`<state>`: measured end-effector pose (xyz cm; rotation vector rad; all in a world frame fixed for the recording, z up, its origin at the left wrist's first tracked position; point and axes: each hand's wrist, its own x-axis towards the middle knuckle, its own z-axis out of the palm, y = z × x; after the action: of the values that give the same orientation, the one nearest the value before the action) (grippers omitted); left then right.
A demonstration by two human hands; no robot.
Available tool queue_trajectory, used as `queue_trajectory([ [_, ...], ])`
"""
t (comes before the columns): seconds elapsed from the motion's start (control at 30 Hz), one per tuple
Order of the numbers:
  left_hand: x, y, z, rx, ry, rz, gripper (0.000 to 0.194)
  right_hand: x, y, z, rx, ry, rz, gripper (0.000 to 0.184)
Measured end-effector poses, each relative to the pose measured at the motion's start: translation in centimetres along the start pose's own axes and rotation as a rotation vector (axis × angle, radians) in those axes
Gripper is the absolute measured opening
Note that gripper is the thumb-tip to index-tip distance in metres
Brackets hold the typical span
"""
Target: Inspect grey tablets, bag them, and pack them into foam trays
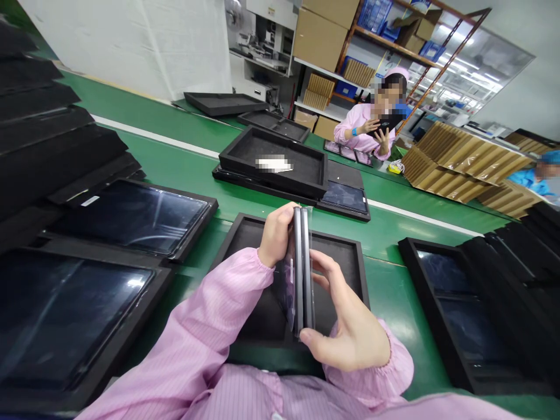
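Observation:
Two tablets (299,268) stand on edge, face to face, held upright between my hands with clear film at their edges. My left hand (277,234) grips their far upper end, its fingers partly hidden behind them. Along the right side and near lower corner, my right hand (343,312) is closed on them, thumb at the bottom and fingers against the right face. Beneath both hands lies a black foam tray (363,274) on the green bench. Its visible floor is bare black; the tablets and my arms cover part of it.
Left are black trays holding dark-screened tablets (131,216) and a tall tray stack (52,134). Another tray (273,154) with a white paper lies ahead. Tablets in a tray (446,274) sit right. Across the bench a co-worker (365,122) holds a tablet near cardboard dividers (464,151).

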<state>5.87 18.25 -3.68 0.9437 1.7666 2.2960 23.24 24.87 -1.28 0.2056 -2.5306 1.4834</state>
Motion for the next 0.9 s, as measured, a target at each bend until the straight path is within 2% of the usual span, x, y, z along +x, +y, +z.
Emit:
queue_trajectory([
  [0.33,-0.2,0.1,0.0,0.009,0.001,0.016,0.038,-0.3,-0.1,-0.4,0.009,-0.030,0.005,0.086],
  [0.67,-1.6,0.4,-0.1,-0.015,-0.081,0.046,0.048,-0.2,-1.1,0.0,0.002,0.095,0.077,0.060],
  [0.9,-2.0,0.7,-0.2,0.017,-0.115,0.089,0.059,-0.5,-1.3,0.2,-0.064,0.134,0.066,0.056],
])
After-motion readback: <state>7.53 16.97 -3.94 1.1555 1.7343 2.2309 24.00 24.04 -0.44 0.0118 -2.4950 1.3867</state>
